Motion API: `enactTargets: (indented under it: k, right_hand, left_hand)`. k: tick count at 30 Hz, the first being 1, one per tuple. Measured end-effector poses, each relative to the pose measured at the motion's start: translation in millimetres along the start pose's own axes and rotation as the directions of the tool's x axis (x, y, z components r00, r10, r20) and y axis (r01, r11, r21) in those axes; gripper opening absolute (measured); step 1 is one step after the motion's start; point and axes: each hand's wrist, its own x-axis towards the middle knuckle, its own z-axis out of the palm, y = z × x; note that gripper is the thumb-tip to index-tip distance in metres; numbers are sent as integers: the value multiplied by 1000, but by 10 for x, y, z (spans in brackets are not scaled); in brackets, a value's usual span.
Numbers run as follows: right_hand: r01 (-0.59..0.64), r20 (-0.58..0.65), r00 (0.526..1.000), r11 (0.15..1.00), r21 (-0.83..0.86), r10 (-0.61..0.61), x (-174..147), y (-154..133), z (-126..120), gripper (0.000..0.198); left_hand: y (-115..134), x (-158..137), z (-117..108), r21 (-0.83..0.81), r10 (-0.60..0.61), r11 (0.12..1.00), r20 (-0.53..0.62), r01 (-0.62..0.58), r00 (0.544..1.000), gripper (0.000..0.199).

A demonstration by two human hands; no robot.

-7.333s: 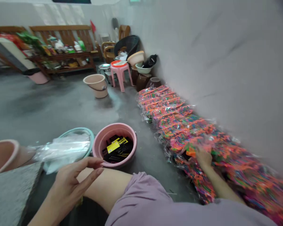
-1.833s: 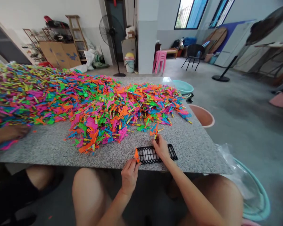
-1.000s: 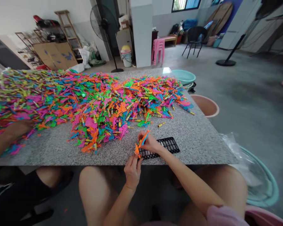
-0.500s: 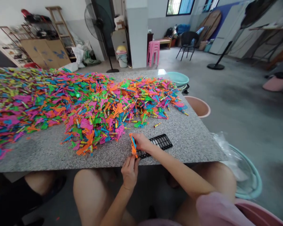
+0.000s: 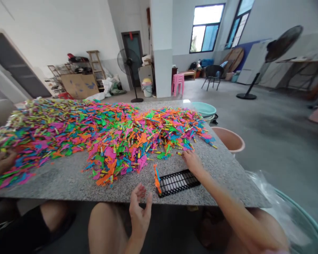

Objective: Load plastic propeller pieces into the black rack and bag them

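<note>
A black plastic grid rack [image 5: 178, 182] lies near the table's front edge. Orange and blue flat plastic pieces [image 5: 157, 180] stand upright at its left end. My left hand [image 5: 140, 206] is held just in front of the table edge, left of the rack, palm up and fingers apart, with nothing in it. Beyond the rack, my right hand [image 5: 193, 162] has its fingertips closed on a small yellow-and-red tube [image 5: 179, 153] on the tabletop. Behind both hands spreads a big heap of small gun-shaped plastic pieces [image 5: 134, 139] in orange, pink, green and blue, many with yellow tubes.
The grey speckled stone table [image 5: 69, 180] ends close to my knees. At the left, another person's hand [image 5: 2, 158] is at the heap. An orange basin [image 5: 228, 139] and a turquoise basin [image 5: 205, 108] stand past the right edge. Clear plastic bags [image 5: 265, 187] lie at lower right.
Both hands have let go of the orange and blue pieces, now standing at the rack's end. My left hand drew back and opened; my right reached forward to the small tube. The view tilted up.
</note>
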Motion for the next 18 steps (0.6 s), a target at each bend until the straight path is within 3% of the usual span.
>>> enactTargets:
  k: [2, 3, 5, 6, 8, 11, 15, 17, 18]
  right_hand:
    - [55, -133, 991, 977, 207, -28, -121, -394, -132, 20]
    - [177, -174, 976, 938, 299, -129, -198, -620, -209, 19]
    - [449, -192, 893, 813, 370, -406, -356, -1046, -358, 17]
    - [529, -199, 848, 758, 382, -491, -424, -1213, -418, 15]
    - [579, -217, 811, 695, 426, -543, -519, -1412, -489, 21]
    - [473, -270, 881, 702, 532, -389, -562, -1390, -486, 36]
    - [261, -304, 948, 780, 569, -95, -532, -1060, -389, 17]
    - [133, -268, 963, 832, 539, 20, -518, -872, -291, 19]
    - [66, -234, 970, 862, 502, 62, -525, -790, -221, 22]
  left_hand:
    - [171, 76, -111, -47, -22, 999, -24, 21, 999, 45]
    - [252, 104, -160, -60, 12, 998, -12, -12, 1000, 48]
    - [372, 169, -239, -63, 135, 989, 38, -133, 990, 46]
    - [404, 228, -278, -49, 205, 978, 57, -202, 977, 39]
    - [427, 473, -392, 48, 328, 942, 59, -331, 943, 22]
    - [456, 1253, -743, 334, 479, 831, -26, -444, 877, 21]
    - [530, 2417, -1218, 496, 439, 819, -219, -288, 871, 35]
    - [497, 2541, -1198, 502, 417, 821, -198, -273, 887, 44]
    - [446, 2435, -1104, 496, 420, 818, -169, -291, 892, 46]
